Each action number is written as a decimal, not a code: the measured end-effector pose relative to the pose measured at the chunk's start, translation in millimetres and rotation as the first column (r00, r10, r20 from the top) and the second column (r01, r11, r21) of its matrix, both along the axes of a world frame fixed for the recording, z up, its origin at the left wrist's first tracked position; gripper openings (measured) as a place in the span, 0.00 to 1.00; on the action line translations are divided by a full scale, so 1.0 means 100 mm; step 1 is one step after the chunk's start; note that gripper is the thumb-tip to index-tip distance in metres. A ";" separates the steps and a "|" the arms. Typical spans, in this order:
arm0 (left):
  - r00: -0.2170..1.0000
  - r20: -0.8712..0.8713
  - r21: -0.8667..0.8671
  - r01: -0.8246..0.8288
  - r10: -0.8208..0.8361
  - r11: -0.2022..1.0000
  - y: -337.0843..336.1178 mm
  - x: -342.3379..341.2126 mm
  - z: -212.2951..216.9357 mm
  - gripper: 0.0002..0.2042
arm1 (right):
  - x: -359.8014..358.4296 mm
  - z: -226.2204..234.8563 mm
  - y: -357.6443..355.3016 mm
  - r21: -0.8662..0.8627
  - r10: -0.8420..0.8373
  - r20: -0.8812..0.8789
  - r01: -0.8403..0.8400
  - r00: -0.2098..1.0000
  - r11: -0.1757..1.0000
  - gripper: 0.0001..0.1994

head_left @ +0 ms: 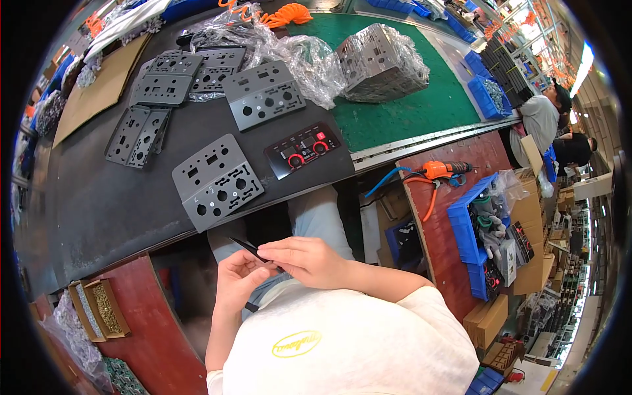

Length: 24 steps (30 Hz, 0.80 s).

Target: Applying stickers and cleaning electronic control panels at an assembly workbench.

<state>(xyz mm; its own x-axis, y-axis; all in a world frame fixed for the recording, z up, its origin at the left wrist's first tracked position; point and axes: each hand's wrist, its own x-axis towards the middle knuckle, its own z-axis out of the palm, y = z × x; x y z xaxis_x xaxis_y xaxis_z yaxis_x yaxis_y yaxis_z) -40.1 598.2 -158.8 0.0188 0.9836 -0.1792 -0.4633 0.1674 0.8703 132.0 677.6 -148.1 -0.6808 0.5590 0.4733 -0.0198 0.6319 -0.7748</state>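
Close to my body, below the table's front edge, my left hand grips a thin black flat piece. The fingers of my right hand are closed over its near end; my hands hide much of it, so its kind does not show. Nearest to my hands on the black tabletop lies a grey metal panel with round and slotted cutouts. To its right is a black panel with red rings. Another grey panel lies farther back.
More grey panels lie at the left back, with a bent one nearer. Clear plastic wrap touches a wrapped panel stack on the green mat. An orange power screwdriver and blue bins are at right.
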 end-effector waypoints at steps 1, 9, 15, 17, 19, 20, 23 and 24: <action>0.997 0.079 -0.002 -0.011 0.011 1.000 0.00 0.00 -0.01 0.05 | 0.00 -0.01 0.00 0.005 0.001 -0.002 -0.001 1.000 1.000 0.18; 0.998 -0.052 -0.198 -0.055 0.045 0.979 -0.14 -0.01 -0.16 0.03 | -0.05 -0.12 -0.04 -0.156 0.043 -0.011 -0.045 0.999 0.987 0.17; 0.997 0.044 -0.199 -0.054 0.064 0.979 -0.22 -0.03 -0.28 0.03 | -0.14 -0.20 -0.08 -0.222 0.049 0.022 -0.043 0.999 0.974 0.13; 0.996 0.054 -0.200 -0.061 0.073 0.978 -0.25 -0.04 -0.30 0.03 | -0.16 -0.23 -0.10 -0.239 0.060 0.047 -0.047 0.997 0.970 0.13; 0.993 0.067 -0.194 -0.082 0.097 0.978 -0.29 -0.04 -0.31 0.04 | -0.20 -0.27 -0.11 -0.182 0.061 0.044 -0.052 0.997 0.982 0.13; 0.993 0.067 -0.200 -0.083 0.099 0.976 -0.29 -0.05 -0.31 0.04 | -0.21 -0.28 -0.11 -0.120 0.055 0.042 -0.049 0.998 0.992 0.13; 0.995 -0.028 -0.235 -0.095 0.091 0.967 -0.29 -0.06 -0.32 0.04 | -0.22 -0.28 -0.11 -0.125 0.066 0.097 -0.053 0.993 0.991 0.13; 0.995 -0.041 -0.234 -0.095 0.088 0.968 -0.28 -0.07 -0.32 0.04 | -0.23 -0.29 -0.11 -0.129 0.062 0.099 -0.049 0.993 0.990 0.13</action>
